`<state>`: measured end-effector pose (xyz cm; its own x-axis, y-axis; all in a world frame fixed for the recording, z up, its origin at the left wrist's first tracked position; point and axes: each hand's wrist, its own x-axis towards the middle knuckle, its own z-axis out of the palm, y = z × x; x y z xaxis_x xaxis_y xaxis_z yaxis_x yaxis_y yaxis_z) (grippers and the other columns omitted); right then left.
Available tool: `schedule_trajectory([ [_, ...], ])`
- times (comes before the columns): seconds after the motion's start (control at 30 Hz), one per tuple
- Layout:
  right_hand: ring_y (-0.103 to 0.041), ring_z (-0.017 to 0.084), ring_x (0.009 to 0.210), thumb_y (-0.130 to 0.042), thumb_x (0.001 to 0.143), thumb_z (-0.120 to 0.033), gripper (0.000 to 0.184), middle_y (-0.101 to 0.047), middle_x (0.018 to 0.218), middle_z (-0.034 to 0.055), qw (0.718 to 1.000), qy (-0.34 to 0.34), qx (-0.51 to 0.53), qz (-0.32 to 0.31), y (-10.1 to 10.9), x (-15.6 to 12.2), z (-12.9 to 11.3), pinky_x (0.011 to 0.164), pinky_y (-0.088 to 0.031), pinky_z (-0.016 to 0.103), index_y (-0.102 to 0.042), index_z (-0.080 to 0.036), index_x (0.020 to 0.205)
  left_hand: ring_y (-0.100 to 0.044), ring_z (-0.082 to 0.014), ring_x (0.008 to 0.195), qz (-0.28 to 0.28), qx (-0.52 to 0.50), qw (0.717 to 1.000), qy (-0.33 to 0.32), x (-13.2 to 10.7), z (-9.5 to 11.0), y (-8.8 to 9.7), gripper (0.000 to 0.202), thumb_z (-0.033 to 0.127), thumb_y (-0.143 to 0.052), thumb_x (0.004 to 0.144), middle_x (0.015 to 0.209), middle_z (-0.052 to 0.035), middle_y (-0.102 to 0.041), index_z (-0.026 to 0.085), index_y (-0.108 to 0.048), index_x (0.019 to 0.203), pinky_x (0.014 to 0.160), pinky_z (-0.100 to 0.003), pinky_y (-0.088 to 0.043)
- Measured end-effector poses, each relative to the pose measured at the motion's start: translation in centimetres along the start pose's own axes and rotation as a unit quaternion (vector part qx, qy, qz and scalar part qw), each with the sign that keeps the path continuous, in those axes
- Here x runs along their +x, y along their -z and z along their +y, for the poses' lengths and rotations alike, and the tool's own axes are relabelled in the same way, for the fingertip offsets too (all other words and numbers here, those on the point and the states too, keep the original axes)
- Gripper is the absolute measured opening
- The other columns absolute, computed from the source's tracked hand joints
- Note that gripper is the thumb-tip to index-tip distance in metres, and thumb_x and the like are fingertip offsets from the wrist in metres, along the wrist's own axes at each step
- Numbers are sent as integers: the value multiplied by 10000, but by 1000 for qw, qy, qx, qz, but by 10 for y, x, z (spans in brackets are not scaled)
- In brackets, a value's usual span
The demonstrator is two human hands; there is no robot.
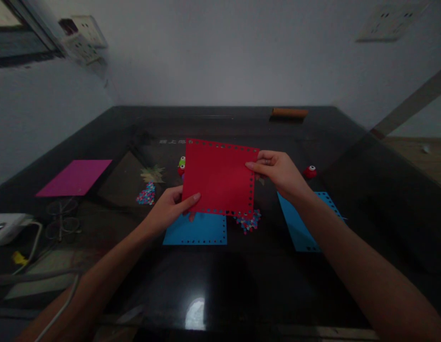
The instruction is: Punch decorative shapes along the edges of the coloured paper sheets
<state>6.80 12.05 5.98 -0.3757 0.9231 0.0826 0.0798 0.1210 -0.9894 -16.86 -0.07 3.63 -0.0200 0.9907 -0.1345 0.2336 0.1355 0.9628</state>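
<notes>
A red sheet (220, 178) of paper was held above the dark counter (241, 285), near its middle, tilted slightly so that its right side sat lower. Rows of small punched holes were seen along its far, right and near edges. The left hand (168, 209) was closed on the near left corner, its grip clamped on the paper with the thumb laid on the front face. The right hand (279, 173) was closed on the right edge near the far corner, its grip likewise pinched on the sheet.

A blue sheet (197, 230) with punched edges was laid flat on the counter just under the red one, on the near side. A second blue sheet (298, 223) was laid to the right, partly covered by the right forearm. A pile of paper bits (248, 222) was seen between the two blue sheets, and another heap (146, 194) to the left of the left hand. A small red punch (309, 172) was set just right of the right hand. A pink sheet (76, 177) was laid well apart at the far left.
</notes>
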Motion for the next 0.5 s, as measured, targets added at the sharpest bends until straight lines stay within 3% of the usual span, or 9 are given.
schedule_trajectory([
  [0.13,-492,85,522,-770,601,-358,272,-575,588,-27,1000,4,24,7,2,0,-1,483,-372,226,-564,-186,645,-486,-109,475,-12,41,999,-34,-2,0,-2,371,429,-566,827,474,24,-537,180,-513,559,476,-214,-394],
  [0.3,-480,77,514,-746,657,-374,244,-578,597,-31,1000,5,14,-5,-1,-2,-2,464,-340,212,-613,-174,697,-486,-113,501,17,67,996,-47,-3,2,-6,365,394,-547,839,489,23,-537,185,-506,542,498,-213,-388],
  [0.43,-587,128,639,-735,679,-391,245,-654,707,4,996,-13,30,-87,-5,-6,-3,562,-445,250,-674,-181,790,-481,-124,504,34,73,996,-48,-4,5,-7,366,395,-544,831,497,16,-541,194,-509,528,498,-222,-385],
  [0.5,-613,157,679,-747,667,-402,244,-665,693,18,993,-21,15,-115,-6,-7,-3,603,-474,278,-680,-180,745,-487,-134,520,42,78,995,-48,-5,6,-8,377,399,-543,827,514,6,-546,199,-513,510,502,-231,-386],
])
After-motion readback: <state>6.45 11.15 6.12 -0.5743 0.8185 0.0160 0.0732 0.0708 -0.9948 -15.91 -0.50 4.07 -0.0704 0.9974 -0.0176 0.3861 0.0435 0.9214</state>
